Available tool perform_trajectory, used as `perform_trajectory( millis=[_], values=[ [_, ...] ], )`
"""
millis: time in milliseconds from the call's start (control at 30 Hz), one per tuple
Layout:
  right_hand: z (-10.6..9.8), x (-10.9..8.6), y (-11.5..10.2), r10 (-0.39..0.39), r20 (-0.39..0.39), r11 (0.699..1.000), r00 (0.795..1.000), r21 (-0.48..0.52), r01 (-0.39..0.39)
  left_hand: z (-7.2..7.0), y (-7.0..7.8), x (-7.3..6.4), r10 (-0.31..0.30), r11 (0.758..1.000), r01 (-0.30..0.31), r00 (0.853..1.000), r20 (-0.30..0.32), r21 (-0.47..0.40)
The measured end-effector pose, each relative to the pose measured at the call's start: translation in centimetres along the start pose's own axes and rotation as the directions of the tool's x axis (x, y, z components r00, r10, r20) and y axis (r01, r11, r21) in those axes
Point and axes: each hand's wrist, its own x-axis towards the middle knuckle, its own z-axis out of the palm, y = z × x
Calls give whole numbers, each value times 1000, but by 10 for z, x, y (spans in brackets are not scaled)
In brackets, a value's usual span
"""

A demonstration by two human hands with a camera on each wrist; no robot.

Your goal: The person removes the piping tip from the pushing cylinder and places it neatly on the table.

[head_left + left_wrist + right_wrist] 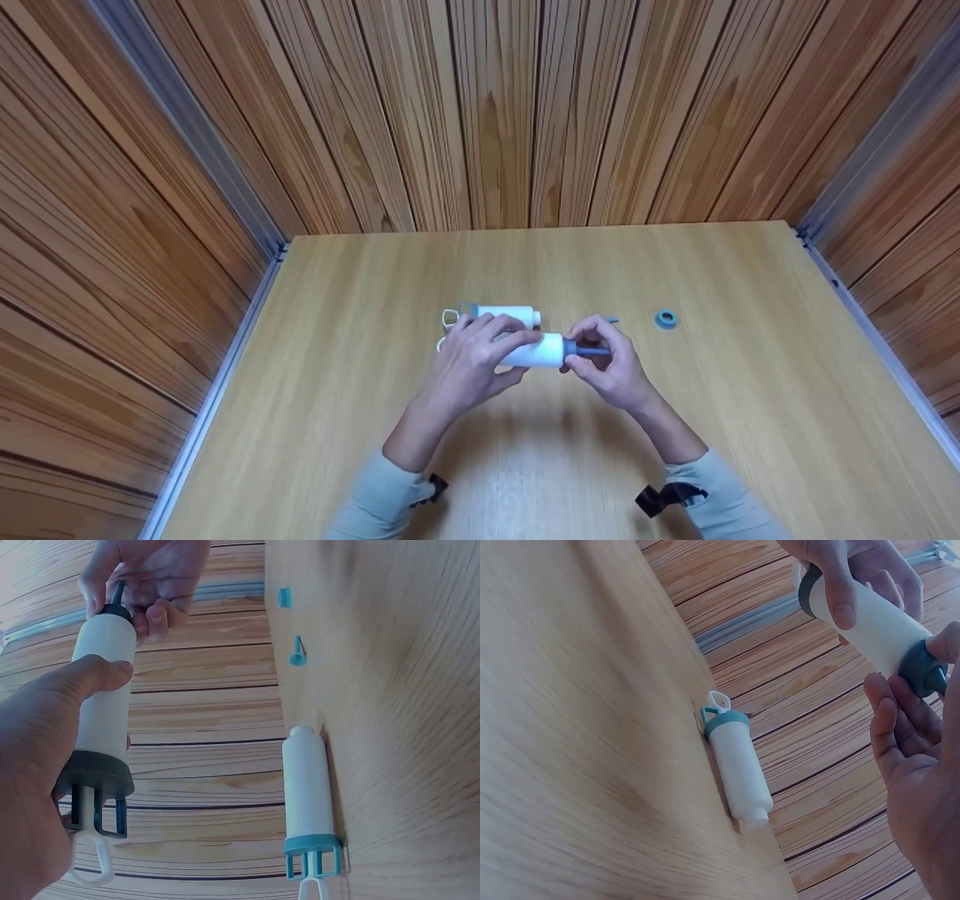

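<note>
A white syringe [551, 350] with a dark blue collar [96, 772] and a white looped plunger handle [97, 870] is held above the table, lying roughly level. My left hand [476, 356] grips its barrel, with the thumb along the side. At the other end, my right hand [611, 367] pinches the blue cap [919, 666] between thumb and fingers. A thin blue nozzle [595, 352] sticks out of that cap toward the right palm. Just beyond the hands, a second white syringe [508, 312] with a teal collar lies on the table, its narrow neck bare.
A teal ring cap [666, 319] lies on the wooden table [360, 300] to the right, beyond my right hand. Between it and the second syringe is a small teal nozzle [298, 652], partly hidden in the head view. Wood-panelled walls [495, 112] enclose the back and sides.
</note>
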Motion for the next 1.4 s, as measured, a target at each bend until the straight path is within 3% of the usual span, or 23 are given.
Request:
perform_trajectory(
  millis=[500,700,1033,1400],
  values=[
    [-2,-2,-3,-45,-15,995,999,-84,43,2,3,-2,-46,997,46,999,11,-56],
    [-2,-3,-3,-48,-30,996,998,-81,46,3,4,-1,-10,1000,10,999,-33,-11],
    [1,-5,-3,37,-70,987,997,-154,-48,3,3,-4,3,1000,-3,1000,-30,2],
    [1,-7,-6,36,-55,992,998,-115,-42,2,7,-5,0,1000,0,1000,-14,8]
  ],
)
